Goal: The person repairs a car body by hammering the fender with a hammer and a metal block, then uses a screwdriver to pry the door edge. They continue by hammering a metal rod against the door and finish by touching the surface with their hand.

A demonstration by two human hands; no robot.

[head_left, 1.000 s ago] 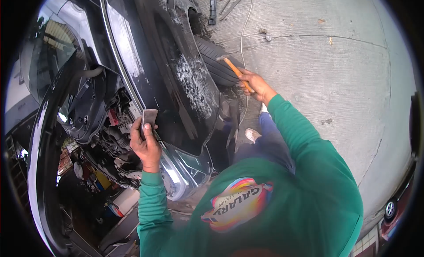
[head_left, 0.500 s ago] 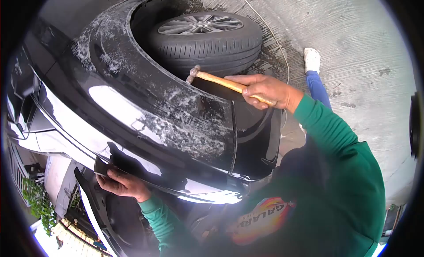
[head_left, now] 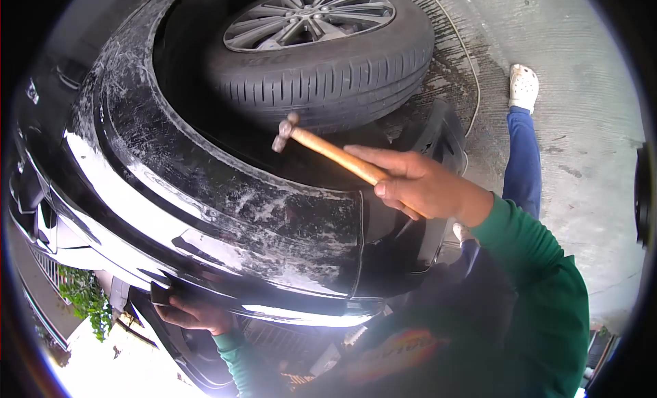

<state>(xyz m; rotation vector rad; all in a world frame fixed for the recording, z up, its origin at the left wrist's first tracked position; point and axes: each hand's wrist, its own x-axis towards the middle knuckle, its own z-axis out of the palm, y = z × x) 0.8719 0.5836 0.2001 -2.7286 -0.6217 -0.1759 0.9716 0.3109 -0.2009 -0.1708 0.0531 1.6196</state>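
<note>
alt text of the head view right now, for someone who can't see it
The person's right hand holds a wooden-handled hammer near a tyre and a white-streaked dark car fender. The left hand grips a dark flat piece by the fender's opposite edge.

daylight; glare on fender (head_left: 212, 193); wheel well (head_left: 188, 83) shadowed; shirt print (head_left: 397, 355) hazy; fisheye-bent edges

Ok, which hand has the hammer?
The right hand, gripping the wooden-handled hammer; the left hand holds a dark piece beside the black car instead.
</note>
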